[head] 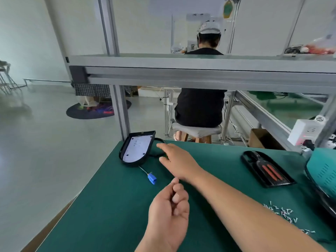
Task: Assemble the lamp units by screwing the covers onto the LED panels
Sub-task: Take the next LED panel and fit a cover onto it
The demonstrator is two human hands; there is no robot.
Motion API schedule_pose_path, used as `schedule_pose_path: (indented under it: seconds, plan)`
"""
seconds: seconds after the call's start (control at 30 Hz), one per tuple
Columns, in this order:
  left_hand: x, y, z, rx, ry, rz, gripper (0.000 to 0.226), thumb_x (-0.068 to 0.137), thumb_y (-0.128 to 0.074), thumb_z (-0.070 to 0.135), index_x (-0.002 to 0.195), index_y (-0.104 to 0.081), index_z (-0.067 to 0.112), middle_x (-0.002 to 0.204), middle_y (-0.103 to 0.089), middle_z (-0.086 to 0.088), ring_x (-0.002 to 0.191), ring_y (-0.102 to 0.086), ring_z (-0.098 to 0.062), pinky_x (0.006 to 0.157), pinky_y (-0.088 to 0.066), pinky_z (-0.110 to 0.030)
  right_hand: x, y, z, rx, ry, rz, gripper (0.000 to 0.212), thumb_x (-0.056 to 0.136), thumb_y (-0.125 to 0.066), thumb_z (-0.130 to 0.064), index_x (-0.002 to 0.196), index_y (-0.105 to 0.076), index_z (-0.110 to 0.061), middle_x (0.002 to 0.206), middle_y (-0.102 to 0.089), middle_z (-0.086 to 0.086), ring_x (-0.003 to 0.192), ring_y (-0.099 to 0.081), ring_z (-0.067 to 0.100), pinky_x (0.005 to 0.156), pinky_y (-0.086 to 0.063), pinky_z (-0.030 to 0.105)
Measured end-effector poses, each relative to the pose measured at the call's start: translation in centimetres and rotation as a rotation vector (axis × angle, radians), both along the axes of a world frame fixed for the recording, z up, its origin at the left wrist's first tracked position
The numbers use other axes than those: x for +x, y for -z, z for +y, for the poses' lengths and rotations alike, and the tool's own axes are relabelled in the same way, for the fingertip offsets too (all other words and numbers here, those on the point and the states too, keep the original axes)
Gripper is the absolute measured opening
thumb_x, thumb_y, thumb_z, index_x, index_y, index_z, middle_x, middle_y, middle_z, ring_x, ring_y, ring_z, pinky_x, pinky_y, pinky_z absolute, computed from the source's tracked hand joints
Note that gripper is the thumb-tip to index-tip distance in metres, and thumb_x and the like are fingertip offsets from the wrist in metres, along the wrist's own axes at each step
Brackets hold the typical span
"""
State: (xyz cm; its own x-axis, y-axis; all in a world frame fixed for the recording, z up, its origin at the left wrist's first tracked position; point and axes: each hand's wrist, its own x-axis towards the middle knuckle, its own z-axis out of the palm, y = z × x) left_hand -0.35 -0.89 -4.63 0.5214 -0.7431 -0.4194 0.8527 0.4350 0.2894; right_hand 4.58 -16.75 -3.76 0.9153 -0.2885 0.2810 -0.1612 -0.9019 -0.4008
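Two hands are hovering over the table (112,206): right hand (177,160) stretching open-fingered near the lamp (136,150), left hand (169,211) curling, its hold impossible to tell.

The left hand (169,211) and right hand (179,160) are bare; the long right forearm (245,202) and the left wrist (160,241) are bare too.

Head view looks forward and down, close over the green table (116,206).

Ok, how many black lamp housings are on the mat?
2: the left housing at the far corner holds a white LED panel; the right housing, with red strips, lies far right. Others may be hidden.
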Motion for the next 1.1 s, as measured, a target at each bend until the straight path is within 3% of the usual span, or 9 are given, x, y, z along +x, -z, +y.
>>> schedule_pose_path:
  seconds: [0.1, 0.23, 0.3, 0.4, 0.57, 0.73, 0.87, 1.0, 1.1]
  plan:
    - [0.1, 0.2, -0.1, 0.05, 0.022, -0.073, 0.015, 0.104, -0.052, 0.011, 0.112, -0.064, 0.008, 0.066, -0.043, 0.004, 0.04, -0.028, -0.006, 0.028, -0.017, -0.018, 3.4, -0.3, 0.0, -0.075, -0.063, 0.02, 0.057, 0.105, -0.052, -0.019, 0.16, -0.037, -0.023, 0.155, -0.049, 0.008, 0.134, -0.053, 0.03, 0.102, -0.05, 0.047]
    - [0.6, 0.2, 0.0, 0.081, -0.007, -0.122, 0.015, 0.103, -0.053, 0.014, 0.108, -0.065, 0.008, 0.063, -0.036, 0.004, 0.039, -0.023, -0.007, 0.029, -0.016, -0.017, 6.1, 0.5, -0.1, -0.164, -0.082, 0.08, 0.053, 0.103, -0.052, -0.017, 0.154, -0.039, -0.023, 0.128, -0.056, 0.017, 0.114, -0.057, 0.039, 0.083, -0.047, 0.044]
    - [0.7, 0.1, 0.0, 0.088, -0.025, -0.145, 0.014, 0.102, -0.053, 0.014, 0.107, -0.065, 0.008, 0.063, -0.034, 0.004, 0.039, -0.022, -0.007, 0.029, -0.016, -0.017, 6.2, 0.8, -0.2, -0.198, -0.067, 0.098, 0.047, 0.103, -0.052, -0.017, 0.149, -0.046, -0.024, 0.115, -0.06, 0.016, 0.11, -0.058, 0.039, 0.082, -0.048, 0.045]
    - [0.8, 0.1, 0.1, 0.111, -0.046, -0.208, 0.015, 0.101, -0.052, 0.015, 0.104, -0.064, 0.007, 0.063, -0.032, 0.003, 0.041, -0.019, -0.008, 0.031, -0.016, -0.018, 5.3, 0.9, -0.1, -0.234, -0.044, 0.087, 0.038, 0.102, -0.052, -0.014, 0.138, -0.056, -0.024, 0.114, -0.063, 0.011, 0.111, -0.058, 0.036, 0.088, -0.049, 0.046]
    - [0.6, 0.1, 0.2, 0.234, -0.119, -0.462, 0.025, 0.106, -0.053, 0.027, 0.09, -0.065, 0.012, 0.062, -0.031, 0.001, 0.047, -0.017, -0.012, 0.037, -0.017, -0.021, -0.1, 0.8, 1.0, -0.244, -0.05, 0.097, 0.033, 0.098, -0.055, -0.022, 0.131, -0.055, -0.025, 0.102, -0.067, 0.003, 0.09, -0.061, 0.028, 0.068, -0.036, 0.04]
    - [1.1, -0.8, 0.7, 0.28, -0.22, -0.623, 0.038, 0.105, -0.054, 0.03, 0.073, -0.069, 0.017, 0.058, -0.032, -0.001, 0.047, -0.02, -0.015, 0.039, -0.018, -0.022, -7.8, 0.9, 3.2, -0.248, 0.02, 0.101, 0.025, 0.1, -0.053, -0.027, 0.125, -0.055, -0.021, 0.1, -0.069, 0.001, 0.09, -0.065, 0.03, 0.071, -0.051, 0.044]
    - [2.2, -2.2, 1.7, 0.323, -0.311, -0.785, 0.027, 0.095, -0.058, 0.028, 0.071, -0.064, 0.018, 0.06, -0.026, -0.002, 0.05, -0.018, -0.018, 0.042, -0.019, -0.021, -13.6, 1.0, 5.6, -0.238, 0.1, 0.128, 0.031, 0.099, -0.049, -0.031, 0.129, -0.055, -0.025, 0.103, -0.068, -0.001, 0.092, -0.065, 0.031, 0.073, -0.053, 0.044]
    - [3.9, -3.1, 3.0, 0.65, -0.36, -1.099, 0.027, 0.088, -0.058, 0.037, 0.069, -0.065, 0.02, 0.059, -0.027, 0.004, 0.052, -0.023, -0.017, 0.051, -0.024, -0.028, -18.5, 1.0, 8.9, -0.204, 0.099, 0.152, 0.032, 0.099, -0.046, -0.03, 0.131, -0.052, -0.026, 0.108, -0.066, 0.0, 0.095, -0.064, 0.032, 0.076, -0.051, 0.045]
    - [4.7, -2.5, 3.6, 0.91, -0.207, -1.389, 0.043, 0.088, -0.06, 0.051, 0.074, -0.06, 0.01, 0.058, -0.028, 0.004, 0.053, -0.023, -0.016, 0.058, -0.025, -0.032, -21.5, 0.7, 11.3, -0.171, 0.092, 0.197, 0.035, 0.1, -0.046, -0.032, 0.135, -0.048, -0.025, 0.115, -0.064, 0.003, 0.1, -0.063, 0.035, 0.081, -0.051, 0.046]
